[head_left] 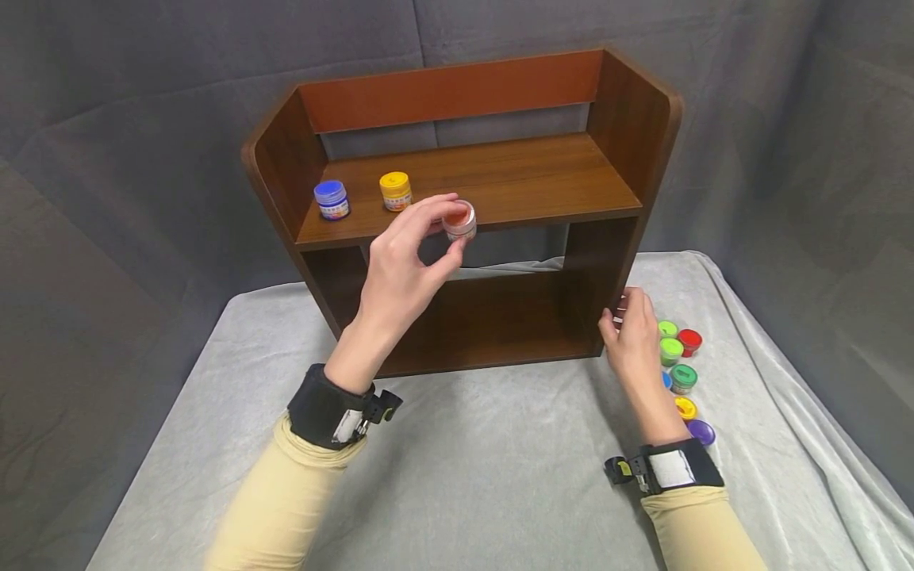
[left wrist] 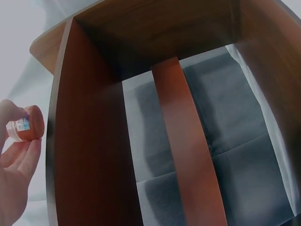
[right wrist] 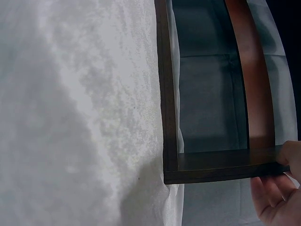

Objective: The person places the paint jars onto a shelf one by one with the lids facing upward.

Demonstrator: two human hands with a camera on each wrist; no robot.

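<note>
My left hand pinches a small paint jar between thumb and fingers, just in front of the upper board's edge. In the left wrist view the jar shows orange-brown paint and a label. A blue jar and a yellow jar stand upright on the upper board of a dark brown wooden shelf, left of the held jar. At the shelf's lower right, my right hand grips the front edge of the side panel, thumb on the inner face and fingers outside.
Right of the shelf, several more jars stand on the grey cloth: light green ones, a red one, a dark green one, a yellow one and a purple one. A grey curtain hangs behind.
</note>
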